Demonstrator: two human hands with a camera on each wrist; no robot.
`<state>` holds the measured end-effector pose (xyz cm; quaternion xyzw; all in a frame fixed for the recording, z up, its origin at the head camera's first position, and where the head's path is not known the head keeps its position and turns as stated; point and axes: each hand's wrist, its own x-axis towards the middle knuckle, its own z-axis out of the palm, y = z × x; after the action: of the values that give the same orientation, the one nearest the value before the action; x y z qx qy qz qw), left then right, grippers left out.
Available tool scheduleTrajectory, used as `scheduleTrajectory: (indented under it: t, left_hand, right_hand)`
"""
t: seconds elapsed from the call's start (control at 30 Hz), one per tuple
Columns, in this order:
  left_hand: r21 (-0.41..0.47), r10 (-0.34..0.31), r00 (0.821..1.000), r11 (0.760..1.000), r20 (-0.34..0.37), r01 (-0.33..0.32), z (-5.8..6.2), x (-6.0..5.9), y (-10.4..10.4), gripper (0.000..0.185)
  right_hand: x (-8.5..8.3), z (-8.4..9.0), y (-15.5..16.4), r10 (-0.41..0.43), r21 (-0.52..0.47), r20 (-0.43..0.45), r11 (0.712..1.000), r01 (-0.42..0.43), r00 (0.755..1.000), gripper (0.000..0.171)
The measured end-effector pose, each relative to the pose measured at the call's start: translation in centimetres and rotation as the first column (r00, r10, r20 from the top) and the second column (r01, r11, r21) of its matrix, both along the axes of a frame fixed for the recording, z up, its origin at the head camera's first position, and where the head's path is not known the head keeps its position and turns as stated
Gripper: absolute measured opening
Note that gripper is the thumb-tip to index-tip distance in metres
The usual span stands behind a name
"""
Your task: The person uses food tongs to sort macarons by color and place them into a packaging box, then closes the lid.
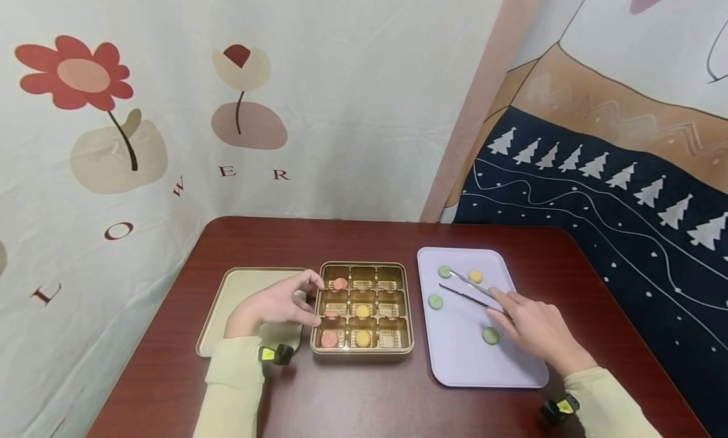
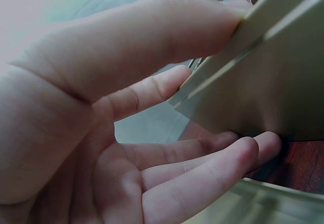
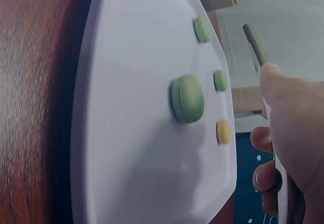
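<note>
- Holding metal tongs in the right hand, right of centre in the head view, fingers curled round the handle end, tips parted and pointing toward the upper left of the frame.
- Hovering with the tong tips over the lavender tray, near a green sweet at the tray's upper left corner; contact with it cannot be told.
- Lying on the same tray: a yellow sweet just right of the tong tips, a second green sweet below them, and a third green sweet touching or just under the right hand.
- Gripping the left edge of the gold compartment box with the left hand, centre left of the frame, thumb on the upper rim and fingers curled round the side wall, as seen in the left wrist view.
- Sitting in the box, three by three: pink sweets in the upper left, middle left and lower left compartments, yellow ones in the centre and lower middle compartments.
- Resting beside the box, under the left hand, a beige lid flat on the dark red desk.
- Hanging behind the desk, a flower-printed cloth at upper left and a cloth with white trees at right.
</note>
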<state>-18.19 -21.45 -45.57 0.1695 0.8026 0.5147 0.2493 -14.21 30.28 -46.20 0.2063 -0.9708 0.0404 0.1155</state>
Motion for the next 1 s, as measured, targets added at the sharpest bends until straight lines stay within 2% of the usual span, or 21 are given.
scheduleTrajectory:
  t: [0.3,0.53,0.77,1.0]
  left_hand:
    - [0.06,-0.046,0.999,0.997,0.003,0.045,-0.1,0.1,-0.1,0.058]
    - [0.058,-0.044,0.999,0.997,0.002,0.044,-0.2,0.1,-0.1,0.058]
    - [0.008,-0.015,1.0,1.0,-0.013,0.015,0.1,0.1,-0.1,0.059]
    - [0.046,-0.041,0.999,0.998,0.0,0.041,-0.1,0.1,-0.1,0.059]
  right_hand:
    - [-0.2,-0.8,1.3,-0.054,-0.003,0.033,0.999,0.054,0.998,0.052]
    - [-0.6,-1.1,2.2,-0.107,0.006,0.085,0.994,0.107,0.991,0.055]
    - [-0.8,-1.4,2.9,-0.159,0.015,0.13,0.987,0.158,0.979,0.06]
    - [-0.8,-1.9,3.3,-0.213,0.01,0.179,0.977,0.215,0.961,0.065]
